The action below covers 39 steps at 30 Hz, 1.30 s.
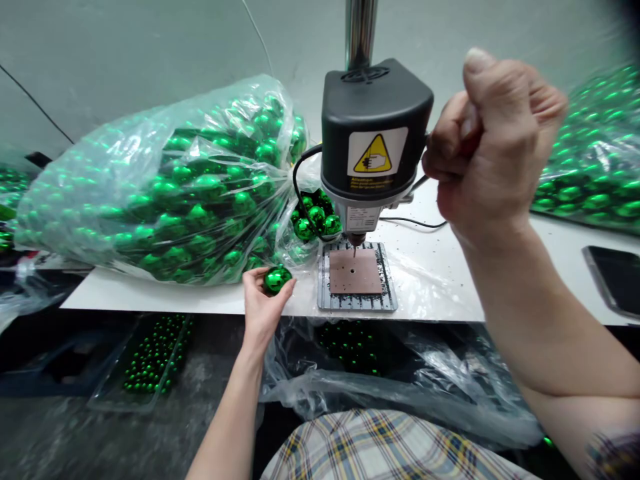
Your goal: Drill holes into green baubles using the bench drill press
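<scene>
A shiny green ball (277, 280) is pinched between the thumb and fingers of my left hand (264, 300), just above the table's front edge and left of the drill press base. My right hand (495, 140) is wrapped round the lever of the drill press (377, 127), whose black housing bears a yellow warning label. Below the housing, the thin drill bit (355, 253) points down over a brown square plate (363, 280) with a small dark hole. Dark shavings lie around that plate on the grey slotted base (325, 301).
A large clear bag of green balls (200, 207) lies at the left, its mouth by the drill. Another bag (590, 153) stands at the right, near a phone (613, 280). Below the white table (440, 287) are a clear bin (150, 360) and plastic sheeting (400, 400).
</scene>
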{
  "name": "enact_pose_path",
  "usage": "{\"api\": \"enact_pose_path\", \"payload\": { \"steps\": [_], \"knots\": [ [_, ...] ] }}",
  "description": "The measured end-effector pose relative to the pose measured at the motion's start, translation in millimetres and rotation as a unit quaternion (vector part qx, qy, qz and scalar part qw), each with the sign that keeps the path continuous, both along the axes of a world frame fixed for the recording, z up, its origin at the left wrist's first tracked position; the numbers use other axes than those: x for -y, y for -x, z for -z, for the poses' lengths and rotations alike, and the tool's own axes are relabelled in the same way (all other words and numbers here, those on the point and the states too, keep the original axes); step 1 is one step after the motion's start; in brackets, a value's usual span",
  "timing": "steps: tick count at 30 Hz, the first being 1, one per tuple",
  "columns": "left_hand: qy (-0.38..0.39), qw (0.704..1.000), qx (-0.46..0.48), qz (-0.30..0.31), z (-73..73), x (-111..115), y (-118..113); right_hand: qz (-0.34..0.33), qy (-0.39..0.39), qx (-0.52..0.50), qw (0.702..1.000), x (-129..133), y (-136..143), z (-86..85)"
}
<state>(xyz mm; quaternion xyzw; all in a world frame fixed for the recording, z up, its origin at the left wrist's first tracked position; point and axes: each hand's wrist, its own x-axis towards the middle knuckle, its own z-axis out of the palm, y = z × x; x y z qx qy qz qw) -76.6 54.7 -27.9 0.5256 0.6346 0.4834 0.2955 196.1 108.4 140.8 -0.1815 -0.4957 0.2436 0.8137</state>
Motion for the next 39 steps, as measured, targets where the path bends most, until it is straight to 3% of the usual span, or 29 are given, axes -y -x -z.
{"api": "enact_pose_path", "payload": {
  "steps": [3,6,10,15,20,24,29,34,39],
  "knots": [
    [0.045,0.973,0.130,0.183,-5.2,10,-33,-0.010,0.003,-0.014,1.000,-2,1,-0.2],
    [0.049,0.952,0.154,0.259,1.3,6,-61,-0.022,0.000,-0.019,1.000,-3,2,0.2],
    [0.029,0.963,0.101,0.247,16.1,-13,-79,-0.032,-0.010,-0.012,0.999,-4,1,1.7],
    [-0.009,0.969,0.016,0.247,27.8,-35,-82,-0.024,-0.013,0.009,1.000,-1,1,1.2],
    [-0.072,0.960,-0.092,0.255,28.0,-41,-86,0.027,0.051,0.054,0.997,3,0,-0.5],
    [-0.096,0.953,-0.117,0.264,25.2,-42,-96,0.018,0.030,0.062,0.997,1,-2,1.0],
    [-0.096,0.958,-0.084,0.255,36.3,-47,-106,0.021,0.018,0.074,0.997,-1,-3,2.4],
    [-0.064,0.966,0.052,0.246,51.9,-42,-111,0.057,0.047,0.081,0.994,2,-1,1.1],
    [-0.052,0.959,0.099,0.261,49.1,-38,-110,0.059,0.039,0.082,0.994,1,-1,1.8]
  ]
}}
